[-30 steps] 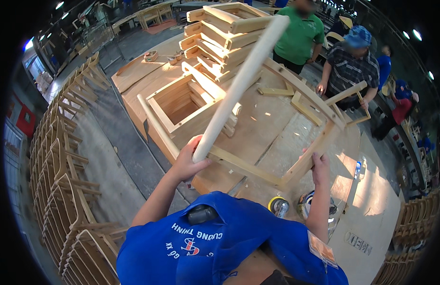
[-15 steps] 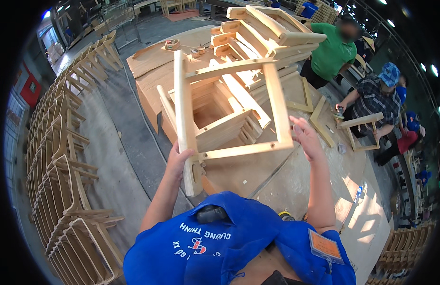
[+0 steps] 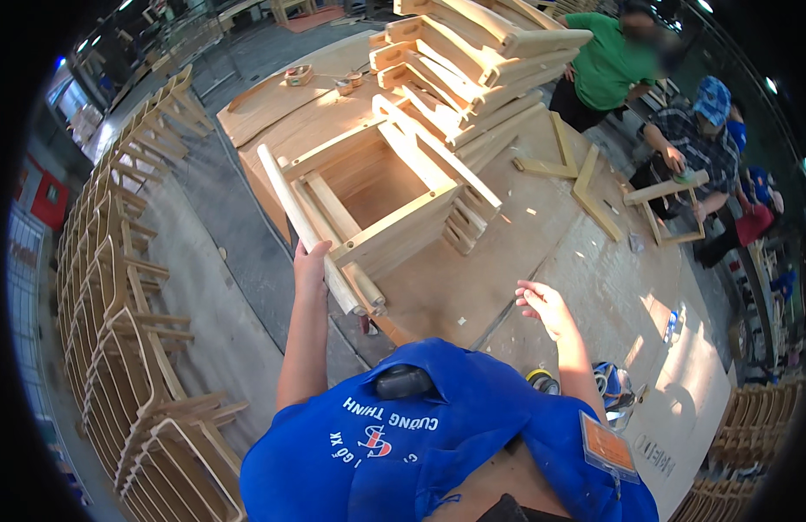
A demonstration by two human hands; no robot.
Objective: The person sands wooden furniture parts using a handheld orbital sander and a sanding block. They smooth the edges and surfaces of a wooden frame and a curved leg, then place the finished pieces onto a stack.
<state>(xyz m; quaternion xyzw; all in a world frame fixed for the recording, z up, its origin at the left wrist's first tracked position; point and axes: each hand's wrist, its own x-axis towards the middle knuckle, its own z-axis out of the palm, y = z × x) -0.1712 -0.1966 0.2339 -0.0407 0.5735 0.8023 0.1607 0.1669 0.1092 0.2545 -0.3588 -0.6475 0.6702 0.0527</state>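
A pale wooden chair frame (image 3: 287, 209) rests tilted across a wooden box-like stand (image 3: 387, 237) in front of me. My left hand (image 3: 313, 264) is closed around its near left post, close to the lower end. My right hand (image 3: 546, 310) is off the frame, over the brown tabletop, with fingers loosely apart and nothing in them. Beside my right forearm, a round yellow-and-black tool (image 3: 543, 381) is partly hidden by my sleeve. A blue-and-white object (image 3: 615, 391) lies just right of that forearm; its kind is unclear.
Stacked wooden frames (image 3: 481, 83) rise at the far side of the table. Angled wood pieces (image 3: 594, 198) lie right of them. A person in plaid (image 3: 700, 143) works on another frame (image 3: 668, 193); a person in green (image 3: 601, 65) stands behind. Chair rows (image 3: 129, 348) line the left floor.
The frame, held up and tilted before, has come down onto the stand. My right hand has drawn away from its right side, toward me. My left hand keeps its grip.
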